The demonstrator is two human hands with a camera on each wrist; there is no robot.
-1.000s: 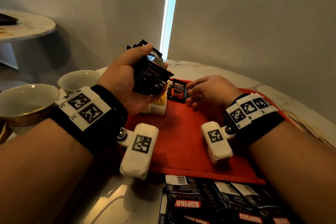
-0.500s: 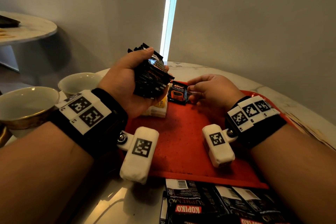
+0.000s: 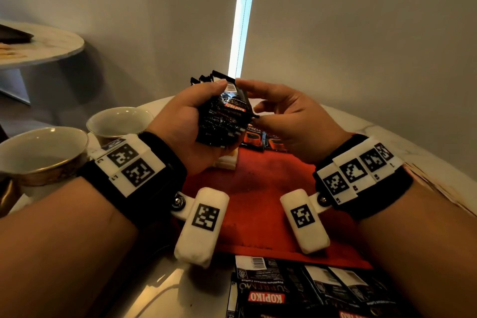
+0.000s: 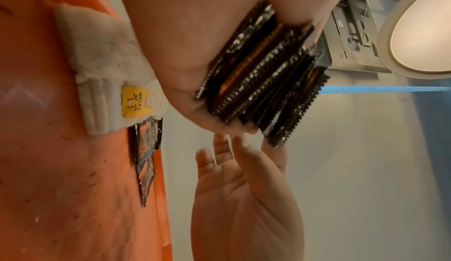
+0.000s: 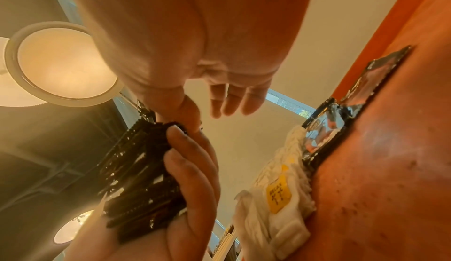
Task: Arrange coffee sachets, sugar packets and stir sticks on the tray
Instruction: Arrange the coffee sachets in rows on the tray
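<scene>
My left hand (image 3: pixel 180 124) grips a thick stack of black coffee sachets (image 3: pixel 222 116) above the far side of the red tray (image 3: pixel 258 201). My right hand (image 3: pixel 281 113) is at the stack: its thumb touches the front sachet's top edge, and its fingers (image 4: pixel 241 145) lie loosely extended by the stack's edge. Two sachets (image 3: pixel 254 138) lie side by side at the tray's far edge. White sugar packets with a yellow label (image 4: pixel 109 83) are piled to their left on the tray. I see no stir sticks.
Two cups (image 3: pixel 44 152) (image 3: pixel 121 119) stand left of the tray. A strip of joined coffee sachets (image 3: pixel 296 289) lies on the table in front of the tray's near edge. A small round table (image 3: pixel 38 46) stands far left. The wall is close behind.
My right hand left a sachet on the tray beside the first one and rose to the stack. My left hand lifted the stack slightly and brought it toward the right hand.
</scene>
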